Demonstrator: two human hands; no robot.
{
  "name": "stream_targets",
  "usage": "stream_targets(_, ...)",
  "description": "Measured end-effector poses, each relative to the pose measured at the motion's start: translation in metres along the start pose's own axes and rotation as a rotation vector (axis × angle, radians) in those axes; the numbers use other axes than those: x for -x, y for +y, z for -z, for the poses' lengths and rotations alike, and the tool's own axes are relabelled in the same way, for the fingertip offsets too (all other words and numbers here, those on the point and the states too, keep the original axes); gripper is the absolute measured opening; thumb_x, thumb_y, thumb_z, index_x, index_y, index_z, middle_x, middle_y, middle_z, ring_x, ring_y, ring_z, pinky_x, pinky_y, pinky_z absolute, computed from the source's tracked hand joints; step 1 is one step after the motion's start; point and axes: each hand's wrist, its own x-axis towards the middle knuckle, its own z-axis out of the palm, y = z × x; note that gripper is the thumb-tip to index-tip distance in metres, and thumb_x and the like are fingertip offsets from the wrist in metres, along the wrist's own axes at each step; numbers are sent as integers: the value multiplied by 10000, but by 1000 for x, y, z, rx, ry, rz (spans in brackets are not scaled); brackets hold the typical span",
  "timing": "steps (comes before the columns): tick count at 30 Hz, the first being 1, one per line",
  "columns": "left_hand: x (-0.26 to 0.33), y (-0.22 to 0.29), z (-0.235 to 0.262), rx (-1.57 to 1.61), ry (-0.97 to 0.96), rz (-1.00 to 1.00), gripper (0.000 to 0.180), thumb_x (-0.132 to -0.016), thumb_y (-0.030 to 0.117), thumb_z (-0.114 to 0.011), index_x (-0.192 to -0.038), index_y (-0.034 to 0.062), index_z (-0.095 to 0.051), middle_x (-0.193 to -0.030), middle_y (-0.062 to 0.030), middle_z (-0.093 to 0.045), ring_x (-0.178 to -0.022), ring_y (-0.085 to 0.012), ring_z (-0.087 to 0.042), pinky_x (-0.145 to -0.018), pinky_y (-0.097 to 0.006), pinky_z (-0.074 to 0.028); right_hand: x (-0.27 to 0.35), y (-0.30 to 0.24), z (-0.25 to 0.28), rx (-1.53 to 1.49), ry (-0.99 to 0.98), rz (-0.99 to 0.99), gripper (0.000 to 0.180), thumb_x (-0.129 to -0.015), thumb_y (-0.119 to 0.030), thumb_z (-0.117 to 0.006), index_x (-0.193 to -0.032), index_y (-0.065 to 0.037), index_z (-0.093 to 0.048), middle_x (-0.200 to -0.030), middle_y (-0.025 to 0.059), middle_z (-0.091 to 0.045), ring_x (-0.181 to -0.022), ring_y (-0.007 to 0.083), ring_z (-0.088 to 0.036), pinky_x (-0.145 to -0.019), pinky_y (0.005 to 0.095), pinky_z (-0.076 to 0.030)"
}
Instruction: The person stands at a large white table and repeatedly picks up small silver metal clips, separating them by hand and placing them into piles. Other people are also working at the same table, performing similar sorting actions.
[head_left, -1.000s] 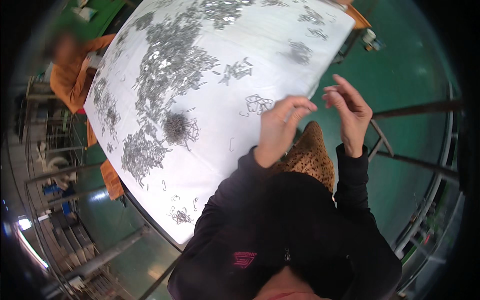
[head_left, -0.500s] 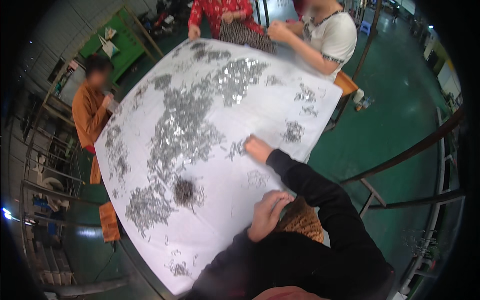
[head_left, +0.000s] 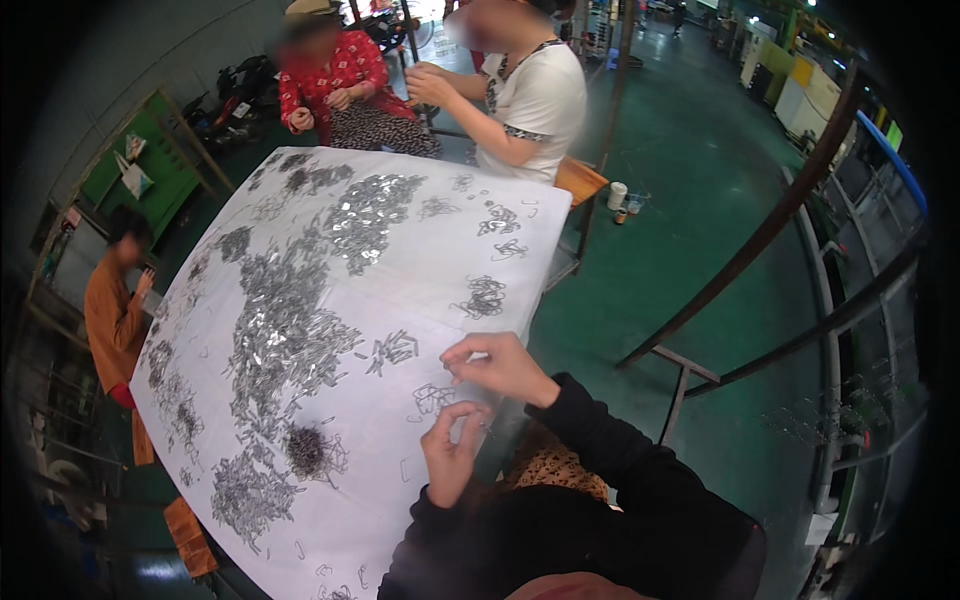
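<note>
Over the near right edge of the white-covered table [head_left: 400, 490], both my hands are raised close together. My right hand [head_left: 505, 370] pinches with thumb and forefinger; something small and dark shows at the tips, too small to name. Below it, my left hand [head_left: 452, 455] is also closed in a pinch, its fingertips toward the right hand, and what it holds cannot be made out. A few bent wire pieces [head_left: 432, 398] lie between the hands and the table's middle. Just beyond them is a small group of narrow grey metal pieces [head_left: 392, 350].
A large heap of grey metal pieces [head_left: 275, 320] spreads across the table, with a dark tangled clump [head_left: 306, 452] nearer me. Wire pieces [head_left: 484, 297] lie along the right edge. Three people sit around the far and left sides. A curved brown metal bar [head_left: 760, 225] rises at right.
My right hand has drawn back from the small group of grey pieces toward my left hand. The left hand's fingers have turned more upright. The whole view has shifted, with the table now lower and further left.
</note>
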Motion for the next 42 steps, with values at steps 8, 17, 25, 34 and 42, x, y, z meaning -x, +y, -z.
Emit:
stream_targets(8, -10, 8, -10, -86, 91, -56, 73, -905, 32, -606, -954, -23, -606, -878, -94, -680, -836, -130, -623, -761, -275, -491, 57, -34, 3, 195, 167, 199, 119, -813, 29, -662, -921, 15, -707, -850, 58, -690, -798, 99, -637, -722, 251, -513)
stream_targets(17, -1, -14, 5, -256, 27, -195, 201, -865, 97, -656, -1052, 34, -614, -1016, -116, -650, -961, -278, -630, -817, -343, -489, 63, -9, -7, 30, 331, 195, 201, -765, 150, -669, -947, 64, -666, -911, 115, -670, -837, 154, -645, -752, 245, -523)
stream_targets(25, -21, -48, 135, -972, 221, -130, 194, -811, 128, -683, -1001, 93, -693, -951, -83, -684, -894, -272, -625, -781, -340, -502, 60, -10, -12, -30, 216, 192, 227, -755, 187, -642, -940, 58, -669, -850, 114, -637, -771, 164, -637, -727, 249, -524)
stream_targets(34, -14, -68, 243, -1335, 68, 215, 87, -731, 210, -720, -761, 130, -738, -809, -78, -679, -880, -316, -607, -775, -403, -522, 70, -19, -13, -21, 181, 150, 243, -748, 199, -626, -936, 52, -671, -833, 106, -632, -740, 155, -626, -715, 248, -522)
stream_targets(42, 13, -106, 200, -1529, 320, 230, 170, -737, 225, -703, -732, 56, -695, -857, -109, -640, -899, -316, -604, -739, -424, -521, 75, -26, -15, 11, 186, 134, 207, -756, 184, -625, -923, 69, -667, -823, 96, -636, -728, 133, -615, -675, 221, -494)
